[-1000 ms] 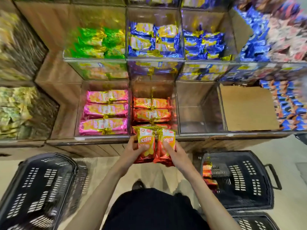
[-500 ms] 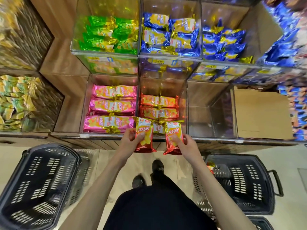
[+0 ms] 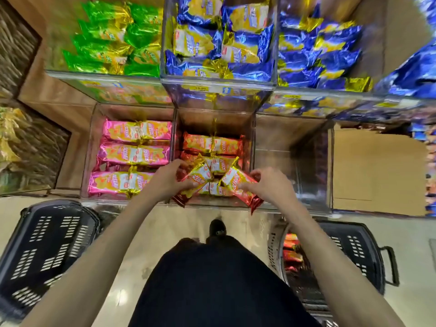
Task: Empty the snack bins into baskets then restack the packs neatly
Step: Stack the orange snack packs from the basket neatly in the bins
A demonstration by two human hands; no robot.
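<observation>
Red bin (clear, middle of the lower row) is the reference. Both hands are over its front edge, one red pack each.

Left hand: fingers curled round the left pack. Right hand: pinches the right pack between thumb and fingers. Both packs are tilted, gold ends leaning in toward each other, red ends sticking out past the bin's front rim.

Stacked red packs lie flat in the bin behind and under the held ones. The hands and held packs hide most of the front rows.

Around the red bin:
- left basket on the floor below-left
- right basket below-right, some red packs inside (too blurred to count)
- pink bin touching on the left
- empty bin touching on the right, cardboard sheet beyond it
- green packs above-left
- blue packs directly above and above-right
- shoe on the floor just below the front rim

Counts:
- 2 hands
- 2 held packs
- 2 baskets
- pink bin: top layer 3 rows of 2
- red bin: back row shows 2
</observation>
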